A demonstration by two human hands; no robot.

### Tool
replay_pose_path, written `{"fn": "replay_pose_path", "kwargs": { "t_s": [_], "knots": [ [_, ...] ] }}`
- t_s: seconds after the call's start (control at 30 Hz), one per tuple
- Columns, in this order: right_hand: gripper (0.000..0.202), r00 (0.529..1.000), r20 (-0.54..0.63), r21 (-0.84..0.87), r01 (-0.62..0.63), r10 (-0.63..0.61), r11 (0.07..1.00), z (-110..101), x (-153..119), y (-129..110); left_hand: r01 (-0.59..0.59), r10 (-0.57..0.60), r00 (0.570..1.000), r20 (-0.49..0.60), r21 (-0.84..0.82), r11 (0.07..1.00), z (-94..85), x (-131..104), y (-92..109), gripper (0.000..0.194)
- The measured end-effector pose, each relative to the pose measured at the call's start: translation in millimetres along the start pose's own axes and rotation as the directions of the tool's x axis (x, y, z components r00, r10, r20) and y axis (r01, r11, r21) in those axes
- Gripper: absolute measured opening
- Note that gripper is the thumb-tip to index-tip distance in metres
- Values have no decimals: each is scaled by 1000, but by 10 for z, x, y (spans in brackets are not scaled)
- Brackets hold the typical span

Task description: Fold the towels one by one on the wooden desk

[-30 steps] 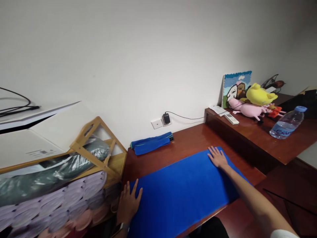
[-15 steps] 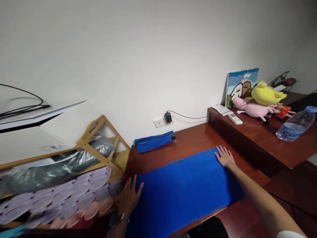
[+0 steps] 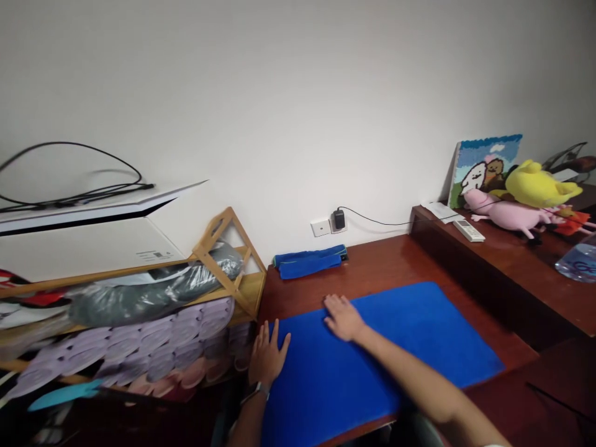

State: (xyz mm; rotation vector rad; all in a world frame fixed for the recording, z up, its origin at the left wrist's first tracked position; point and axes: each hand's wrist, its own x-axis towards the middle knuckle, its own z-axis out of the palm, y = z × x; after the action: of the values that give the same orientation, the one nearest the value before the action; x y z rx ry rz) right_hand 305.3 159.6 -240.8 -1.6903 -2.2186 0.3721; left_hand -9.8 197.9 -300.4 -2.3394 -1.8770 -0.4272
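A blue cloth (image 3: pixel 419 329) lies spread flat on the reddish-brown wooden desk (image 3: pixel 382 267). My left hand (image 3: pixel 269 355) rests on the cloth's left edge, fingers apart, with a band on the wrist. Toward the middle of the far edge, my right hand (image 3: pixel 343 318) lies palm down on the cloth, its fingers stretched out. Neither hand grips anything. Against the wall, beyond both hands, sits a folded blue cloth (image 3: pixel 311 263) with a greenish trim and a small black end.
Left of the desk stands a wooden rack (image 3: pixel 233 279) holding purple slippers (image 3: pixel 153 335) and a white box (image 3: pixel 84 248). A raised ledge on the right carries a remote (image 3: pixel 469 230), plush toys (image 3: pixel 507 217) and a water bottle (image 3: pixel 580 261). A black charger (image 3: pixel 339 218) is plugged into the wall.
My right hand has slid left from the cloth's far right corner to the middle of its far edge. My left hand stays at the left edge. The view has turned left.
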Motion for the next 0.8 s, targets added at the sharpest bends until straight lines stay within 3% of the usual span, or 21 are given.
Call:
{"fn": "replay_pose_path", "kwargs": {
  "t_s": [0.07,0.1,0.17,0.27,0.37,0.47,0.53,0.63,0.8],
  "knots": [
    [72,993,43,52,109,-111,993,291,89,-442,-11,11,1000,-10,6,1000,14,7,-15,77],
    [72,991,42,62,121,-124,991,384,90,-543,-16,16,1000,-15,8,1000,20,10,-21,77],
    [72,995,37,59,94,-96,994,430,26,-497,-21,21,1000,-20,8,1000,27,16,-27,77],
    [69,999,14,1,-32,32,999,171,-230,106,-24,24,1000,-17,-1,1000,21,21,-25,79],
    [67,979,-21,-102,-206,205,973,-285,-706,1097,-24,24,1000,-11,3,1000,14,29,-23,78],
    [68,867,-81,-206,-498,493,842,-681,-1288,2096,-16,16,1000,5,28,999,11,44,-27,77],
    [71,784,-115,-233,-619,611,750,-829,-1601,2582,-14,13,1000,24,49,999,2,54,-29,77],
    [74,775,-127,-244,-630,619,737,-876,-1834,2929,-12,8,998,57,72,997,-26,69,-30,76],
    [77,790,-139,-242,-612,598,753,-811,-1829,2935,5,-13,994,108,73,997,-52,92,-41,78]
  ]
}}
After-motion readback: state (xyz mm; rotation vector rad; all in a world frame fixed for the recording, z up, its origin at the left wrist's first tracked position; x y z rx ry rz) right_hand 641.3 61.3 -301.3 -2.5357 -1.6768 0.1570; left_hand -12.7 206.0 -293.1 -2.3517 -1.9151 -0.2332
